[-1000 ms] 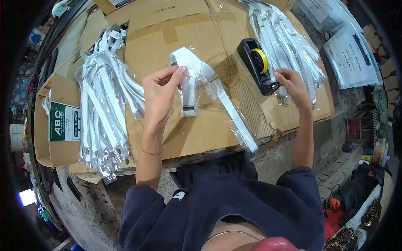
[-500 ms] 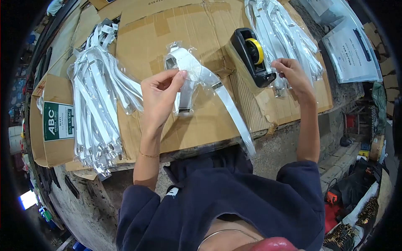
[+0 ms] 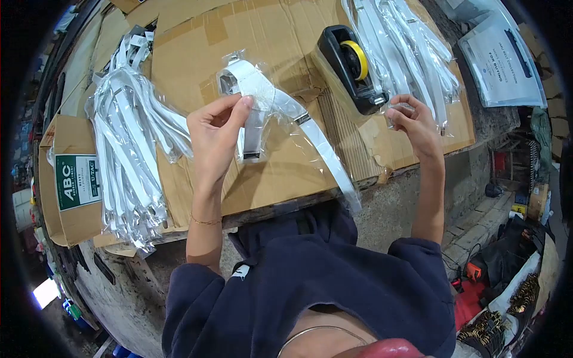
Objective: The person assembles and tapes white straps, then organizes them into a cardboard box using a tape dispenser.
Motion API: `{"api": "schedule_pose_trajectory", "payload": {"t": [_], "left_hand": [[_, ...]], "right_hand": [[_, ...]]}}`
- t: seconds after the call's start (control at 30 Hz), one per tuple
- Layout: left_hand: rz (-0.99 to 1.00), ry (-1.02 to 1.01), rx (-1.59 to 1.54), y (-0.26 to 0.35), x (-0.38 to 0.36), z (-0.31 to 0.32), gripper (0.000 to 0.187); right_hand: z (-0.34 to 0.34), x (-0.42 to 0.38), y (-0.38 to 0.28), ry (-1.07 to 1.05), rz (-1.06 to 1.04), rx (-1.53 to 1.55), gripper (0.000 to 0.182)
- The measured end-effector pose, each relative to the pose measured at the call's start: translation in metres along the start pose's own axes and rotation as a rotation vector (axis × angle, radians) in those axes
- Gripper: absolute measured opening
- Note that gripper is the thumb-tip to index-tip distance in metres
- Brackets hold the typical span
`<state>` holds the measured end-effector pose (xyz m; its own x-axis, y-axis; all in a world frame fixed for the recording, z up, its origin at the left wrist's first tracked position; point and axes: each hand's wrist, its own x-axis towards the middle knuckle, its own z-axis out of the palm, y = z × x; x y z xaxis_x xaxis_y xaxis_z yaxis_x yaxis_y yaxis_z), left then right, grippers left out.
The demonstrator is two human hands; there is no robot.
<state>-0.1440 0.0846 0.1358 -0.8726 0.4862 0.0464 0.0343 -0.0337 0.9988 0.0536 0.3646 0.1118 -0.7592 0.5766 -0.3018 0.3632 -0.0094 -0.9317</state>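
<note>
My left hand (image 3: pixel 224 128) pinches a white belt (image 3: pixel 325 152) in a clear plastic sleeve, near where the belt crosses over itself. The belt is looped on the cardboard, its free end reaching past the table's front edge. A black tape dispenser (image 3: pixel 346 65) with a yellow-cored roll stands to the right, its cutting end toward me. Beside that end is my right hand (image 3: pixel 416 128), fingers closed on what looks like a short piece of clear tape (image 3: pixel 394 114); the piece is small and partly hidden by the fingers.
Piles of sleeved white belts lie left (image 3: pixel 128 137) and right (image 3: pixel 406 53) on the cardboard sheet (image 3: pixel 262 185). A cardboard box (image 3: pixel 83 224) with a green label stands at the left edge. Printed clear bags (image 3: pixel 498 65) are at the far right.
My right hand has drawn slightly away from the dispenser's cutting end, with a clear piece now at the fingers. My left hand keeps its pinch on the belt. The view has shifted slightly.
</note>
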Motion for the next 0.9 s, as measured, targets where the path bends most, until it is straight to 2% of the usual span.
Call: {"api": "schedule_pose_trajectory", "payload": {"t": [0.2,0.27,0.3,0.37,0.47,0.6,0.67,0.7,0.77,0.8,0.83,0.9], "left_hand": [[-0.021,-0.020,0.020,-0.001,-0.002,0.002,0.017],[-0.024,-0.024,0.025,-0.005,-0.002,0.002,0.017],[-0.018,-0.021,0.013,-0.006,-0.003,0.003,0.017],[-0.008,-0.016,0.003,-0.005,-0.005,0.005,0.017],[-0.013,-0.020,0.040,0.001,-0.008,0.005,0.017],[-0.019,-0.032,0.040,0.007,-0.010,0.002,0.018],[-0.027,-0.039,0.046,0.007,-0.012,0.003,0.019],[-0.025,-0.031,0.049,0.005,-0.012,0.003,0.019],[-0.011,-0.075,0.055,0.002,-0.012,0.005,0.021],[-0.011,-0.076,0.049,0.004,-0.013,0.008,0.022],[-0.006,-0.075,0.057,0.005,-0.014,0.010,0.022],[-0.007,-0.059,0.082,0.007,-0.016,0.012,0.019]], "right_hand": [[0.011,-0.002,0.004,0.017,-0.111,0.035,0.025],[0.014,0.001,0.012,0.021,-0.225,-0.154,0.031],[0.017,0.000,0.013,0.017,-0.222,-0.153,0.031],[0.024,-0.005,0.009,0.141,-0.253,-0.357,0.033],[0.028,-0.012,0.004,0.154,-0.222,-0.416,0.035],[0.030,-0.020,0.013,0.081,-0.315,-0.386,0.039],[0.038,-0.028,0.005,0.209,-0.386,-0.320,0.036],[0.048,-0.029,-0.005,0.202,-0.392,-0.317,0.036],[0.081,-0.040,-0.038,0.224,-0.395,0.092,0.026],[0.097,-0.046,-0.058,0.175,-0.396,0.047,0.018],[0.112,-0.045,-0.066,0.174,-0.401,0.055,0.018],[0.136,-0.039,-0.077,-0.009,-0.300,0.187,0.017]]}}
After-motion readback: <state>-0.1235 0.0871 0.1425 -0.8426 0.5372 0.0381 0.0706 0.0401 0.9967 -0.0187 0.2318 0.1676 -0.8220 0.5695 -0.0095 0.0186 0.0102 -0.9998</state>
